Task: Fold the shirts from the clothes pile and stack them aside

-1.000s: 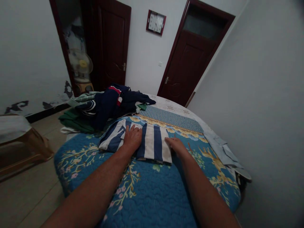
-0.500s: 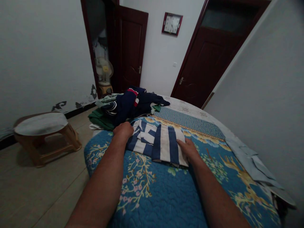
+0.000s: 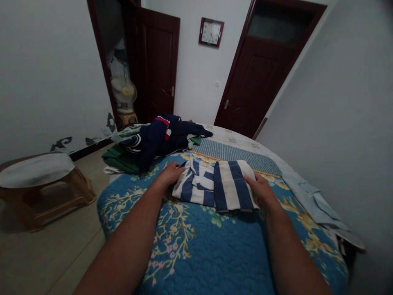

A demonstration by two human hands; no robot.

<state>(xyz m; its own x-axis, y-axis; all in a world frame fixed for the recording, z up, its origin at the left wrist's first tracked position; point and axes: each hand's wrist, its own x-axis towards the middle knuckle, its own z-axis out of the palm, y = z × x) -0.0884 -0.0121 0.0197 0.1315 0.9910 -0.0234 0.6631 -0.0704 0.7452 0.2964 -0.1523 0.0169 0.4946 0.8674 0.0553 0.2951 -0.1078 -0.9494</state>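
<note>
A folded blue-and-white striped garment [image 3: 221,186] lies on the blue floral quilt [image 3: 196,250] of the bed. My left hand [image 3: 170,175] is at the garment's left edge, its fingers curled onto the bunched cloth there. On the opposite side, my right hand [image 3: 261,190] grips the folded edge, with the thumb on top of the stripes. Both forearms reach forward over the quilt.
A pile of dark blue and green clothes [image 3: 147,143] lies at the bed's far left corner. Light blue cloth [image 3: 316,205] runs along the wall on the right. A wooden stool [image 3: 39,184] stands on the floor at left, with a fan [image 3: 123,92] and two dark doors beyond.
My left hand moved from a fist beyond the cloth onto its left edge. My right hand shifted up along the right edge, and the garment now lies a little further right.
</note>
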